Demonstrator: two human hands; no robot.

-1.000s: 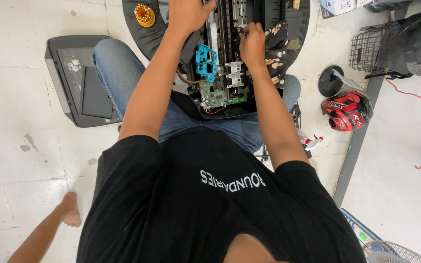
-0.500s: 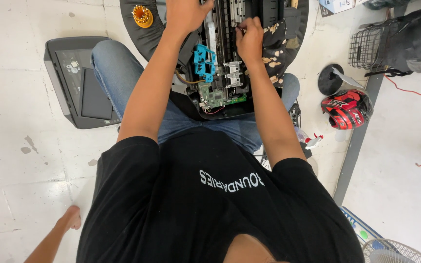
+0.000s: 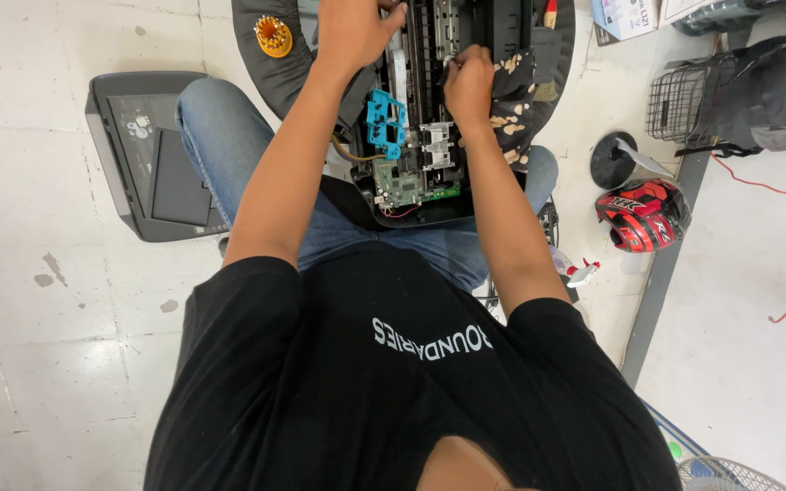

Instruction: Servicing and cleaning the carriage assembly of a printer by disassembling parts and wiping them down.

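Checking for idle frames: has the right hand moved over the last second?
No, not noticeably. The right hand stays fisted inside the open printer, up and to the right of the blue part, as it was before.

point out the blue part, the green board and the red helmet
blue part [image 3: 384, 123]: head view, middle of its frame.
green board [image 3: 402, 185]: head view, centre of the board.
red helmet [image 3: 643, 214]: head view, top of the shell.

The bare foot at lower left has gone from view.
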